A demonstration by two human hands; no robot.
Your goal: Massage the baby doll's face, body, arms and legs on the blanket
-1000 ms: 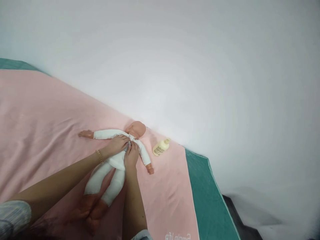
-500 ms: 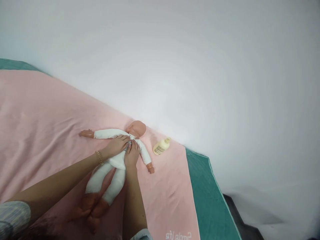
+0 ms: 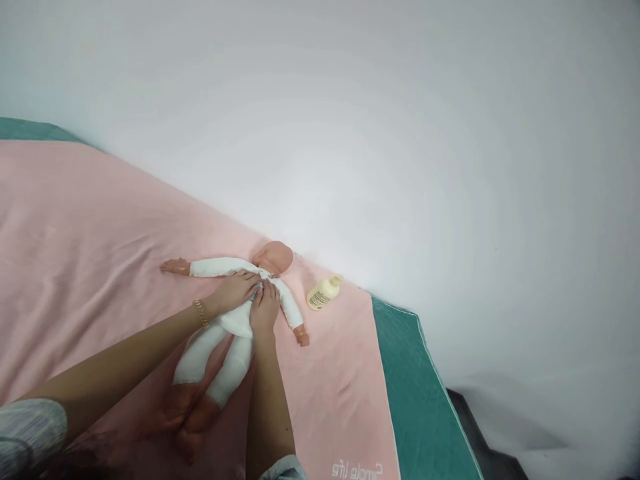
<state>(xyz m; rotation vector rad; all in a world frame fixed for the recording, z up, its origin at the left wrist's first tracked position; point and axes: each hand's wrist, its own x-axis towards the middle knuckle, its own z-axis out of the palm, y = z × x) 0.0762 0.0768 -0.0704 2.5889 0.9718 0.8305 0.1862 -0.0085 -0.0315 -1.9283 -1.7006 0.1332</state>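
Observation:
A baby doll (image 3: 237, 321) with a white cloth body and brown plastic head, hands and feet lies stretched out on a pink cloth (image 3: 115, 193), its arms spread sideways. My left hand (image 3: 239, 289), with a gold bracelet at the wrist, lies flat across the upper torso, fingers extended. Beside it, my right hand (image 3: 265, 308) rests along the other side of the torso, its fingers reaching up toward the neck. The fingertips of both hands meet near the middle. Much of the doll's upper body is hidden under them.
Right of the doll, a pale yellow bottle (image 3: 323, 293) with dark print lies on the cloth near the white wall (image 3: 350, 133). Green fabric (image 3: 420, 387) shows past the cloth's right edge. Something dark (image 3: 483, 440) sits at the lower right.

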